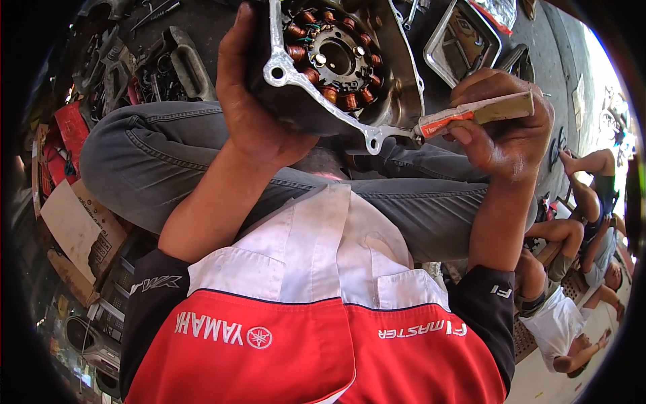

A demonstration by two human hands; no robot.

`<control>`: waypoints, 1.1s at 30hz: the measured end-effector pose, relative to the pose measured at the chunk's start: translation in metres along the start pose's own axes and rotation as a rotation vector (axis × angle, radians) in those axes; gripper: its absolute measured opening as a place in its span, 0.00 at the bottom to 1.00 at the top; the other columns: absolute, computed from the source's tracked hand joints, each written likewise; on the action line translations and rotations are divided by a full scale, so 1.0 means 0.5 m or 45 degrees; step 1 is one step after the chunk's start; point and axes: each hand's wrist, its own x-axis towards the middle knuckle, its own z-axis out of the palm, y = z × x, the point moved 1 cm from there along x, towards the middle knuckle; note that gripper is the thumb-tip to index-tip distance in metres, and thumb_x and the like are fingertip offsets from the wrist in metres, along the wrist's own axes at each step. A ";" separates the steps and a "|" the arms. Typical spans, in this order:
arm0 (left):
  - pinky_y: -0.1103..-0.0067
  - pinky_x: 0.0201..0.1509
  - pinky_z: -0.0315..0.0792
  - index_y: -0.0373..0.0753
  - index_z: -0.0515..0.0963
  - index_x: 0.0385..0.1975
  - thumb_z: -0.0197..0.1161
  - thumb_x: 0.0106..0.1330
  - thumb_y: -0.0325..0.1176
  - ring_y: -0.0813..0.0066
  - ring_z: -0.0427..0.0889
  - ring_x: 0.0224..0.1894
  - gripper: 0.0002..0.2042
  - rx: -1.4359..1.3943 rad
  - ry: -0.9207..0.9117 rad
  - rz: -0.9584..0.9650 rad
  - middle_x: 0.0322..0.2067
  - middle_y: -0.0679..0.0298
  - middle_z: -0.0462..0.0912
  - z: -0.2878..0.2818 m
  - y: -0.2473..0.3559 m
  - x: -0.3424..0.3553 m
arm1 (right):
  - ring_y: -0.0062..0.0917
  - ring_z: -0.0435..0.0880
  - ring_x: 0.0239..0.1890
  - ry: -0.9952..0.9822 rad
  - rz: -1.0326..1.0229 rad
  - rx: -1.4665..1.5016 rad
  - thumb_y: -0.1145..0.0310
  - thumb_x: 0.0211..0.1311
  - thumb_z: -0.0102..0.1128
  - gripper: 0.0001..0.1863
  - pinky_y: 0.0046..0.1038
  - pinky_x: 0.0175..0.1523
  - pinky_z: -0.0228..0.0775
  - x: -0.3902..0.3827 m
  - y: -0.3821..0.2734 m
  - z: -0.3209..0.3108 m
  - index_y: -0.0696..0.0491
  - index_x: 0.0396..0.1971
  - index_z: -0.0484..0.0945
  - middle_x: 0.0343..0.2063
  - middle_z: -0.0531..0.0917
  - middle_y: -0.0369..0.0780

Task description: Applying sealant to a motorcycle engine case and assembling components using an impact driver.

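My left hand (252, 124) is closed around the left side of a metal engine cover (303, 87), holding it tilted above my crossed legs. Inside the cover sits a round stator (330, 93) with copper-wound coils. Most of my left fingers are hidden behind the cover. In my right hand (515, 131), pinched between thumb and fingers, is a small squeeze tube (471, 116), white and orange with a flattened, rolled end. Its nozzle points left and meets the cover's lower right rim. Along the lower left of that rim, the flange looks shiny grey.
A metal tray (441, 30) lies on the dark floor beyond the cover. Metal engine parts (188, 64) and tools are spread at the upper left. A cardboard box (84, 232) stands left of my knee. Other people (562, 323) sit at the right.
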 end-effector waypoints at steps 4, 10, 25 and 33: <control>0.53 0.59 0.80 0.43 0.72 0.64 0.47 0.73 0.60 0.53 0.82 0.56 0.31 -0.100 -0.023 -0.004 0.58 0.53 0.80 -0.002 0.001 -0.001 | 0.30 0.85 0.30 0.012 0.026 -0.055 0.71 0.47 0.79 0.14 0.26 0.35 0.77 -0.004 0.000 -0.008 0.63 0.26 0.81 0.26 0.84 0.45; 0.53 0.59 0.80 0.43 0.73 0.64 0.47 0.73 0.61 0.53 0.82 0.57 0.31 -0.037 0.004 0.004 0.59 0.53 0.79 0.009 0.006 -0.003 | 0.31 0.86 0.30 -0.002 -0.028 -0.138 0.71 0.47 0.78 0.12 0.28 0.36 0.77 0.003 -0.016 -0.001 0.61 0.25 0.83 0.26 0.84 0.44; 0.54 0.58 0.80 0.43 0.73 0.63 0.49 0.72 0.61 0.55 0.83 0.56 0.31 -0.041 0.106 -0.012 0.58 0.54 0.80 0.018 0.005 -0.006 | 0.31 0.86 0.29 -0.015 -0.036 -0.093 0.71 0.45 0.77 0.13 0.27 0.35 0.77 0.005 -0.015 0.002 0.63 0.25 0.82 0.25 0.84 0.45; 0.53 0.59 0.79 0.43 0.73 0.64 0.49 0.72 0.62 0.53 0.82 0.58 0.32 -0.011 0.088 0.020 0.58 0.53 0.79 0.017 0.007 -0.001 | 0.24 0.88 0.29 -0.014 -0.109 -0.252 0.77 0.39 0.78 0.13 0.22 0.38 0.80 0.006 -0.011 -0.012 0.58 0.28 0.85 0.27 0.88 0.41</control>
